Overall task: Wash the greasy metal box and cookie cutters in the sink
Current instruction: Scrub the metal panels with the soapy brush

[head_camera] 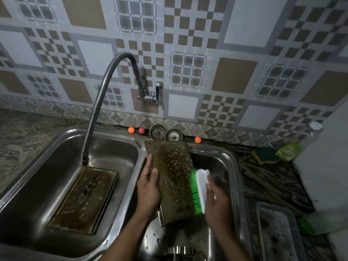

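- Your left hand (148, 191) grips the greasy metal box (172, 178), tilted over the right sink basin (231, 166).
- Your right hand (216, 200) clasps the green-bristled brush (199, 191), bristles against the box's right edge.

Metal box, part 1 (172, 178): flat rectangular face up, steel stained brown with grease and dotted all over with pale suds. It sits tilted over the left side of the sink's (236, 166) right basin, its long axis running front to back and its far short edge up near the back rim. The left hand (147, 189) grips its left long edge, thumb on the face. The green bristles of a brush (200, 189), held in the right hand (216, 202), meet its right long edge.

Metal box, part 2 (84, 198): shallow rectangular tray shape with a raised rim. It lies flat and open side up on the left basin floor, skewed to the basin walls, and is brown, wet and suds-flecked.
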Motion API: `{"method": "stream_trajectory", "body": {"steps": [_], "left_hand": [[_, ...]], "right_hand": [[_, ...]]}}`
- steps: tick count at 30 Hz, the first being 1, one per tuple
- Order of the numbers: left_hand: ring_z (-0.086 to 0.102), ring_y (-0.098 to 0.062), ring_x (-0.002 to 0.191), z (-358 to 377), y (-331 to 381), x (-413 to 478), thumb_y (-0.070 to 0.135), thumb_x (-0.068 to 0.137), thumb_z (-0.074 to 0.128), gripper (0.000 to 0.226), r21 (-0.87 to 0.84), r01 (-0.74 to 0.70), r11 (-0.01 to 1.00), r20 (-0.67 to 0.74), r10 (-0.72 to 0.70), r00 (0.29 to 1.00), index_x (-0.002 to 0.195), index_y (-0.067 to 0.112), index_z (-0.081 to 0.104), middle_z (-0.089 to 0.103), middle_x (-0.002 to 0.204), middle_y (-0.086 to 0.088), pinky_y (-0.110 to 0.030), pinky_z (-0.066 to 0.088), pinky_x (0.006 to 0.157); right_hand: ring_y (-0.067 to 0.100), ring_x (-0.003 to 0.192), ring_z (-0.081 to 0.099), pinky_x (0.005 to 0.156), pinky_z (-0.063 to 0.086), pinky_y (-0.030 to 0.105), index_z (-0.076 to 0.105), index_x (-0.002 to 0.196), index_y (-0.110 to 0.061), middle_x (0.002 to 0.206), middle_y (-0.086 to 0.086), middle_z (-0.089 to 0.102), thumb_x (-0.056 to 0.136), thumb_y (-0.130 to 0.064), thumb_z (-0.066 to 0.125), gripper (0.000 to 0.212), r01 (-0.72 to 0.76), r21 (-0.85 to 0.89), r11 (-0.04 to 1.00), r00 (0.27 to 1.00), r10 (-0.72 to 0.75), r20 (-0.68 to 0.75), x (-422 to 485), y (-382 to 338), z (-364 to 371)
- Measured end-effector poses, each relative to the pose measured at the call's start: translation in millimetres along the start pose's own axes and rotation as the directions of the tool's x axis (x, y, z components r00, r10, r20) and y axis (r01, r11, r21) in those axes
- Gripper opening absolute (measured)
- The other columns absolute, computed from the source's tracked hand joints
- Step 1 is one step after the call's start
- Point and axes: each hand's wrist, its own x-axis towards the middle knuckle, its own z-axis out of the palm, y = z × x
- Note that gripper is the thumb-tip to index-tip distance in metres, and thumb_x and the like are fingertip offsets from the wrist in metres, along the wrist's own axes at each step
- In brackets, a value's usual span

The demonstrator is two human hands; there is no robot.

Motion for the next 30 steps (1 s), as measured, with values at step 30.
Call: {"method": "stream_trajectory", "body": {"steps": [30], "left_hand": [[0.054,-0.017,0.131,-6,-2,-6,0.006,0.102,0.047,0.047,0.102,0.01,0.995,0.217,-0.032,0.976,0.142,0.029,0.048,0.059,0.139,0.006,-0.037,0.044,0.109]], "right_hand": [[0.004,0.118,0.058,0.098,0.044,0.019,0.061,0.131,-0.026,0.126,-0.007,0.064,0.098,-0.033,0.047,0.037,0.338,0.049,0.94,0.924,-0.341,0.17,34,-57,25]]}}
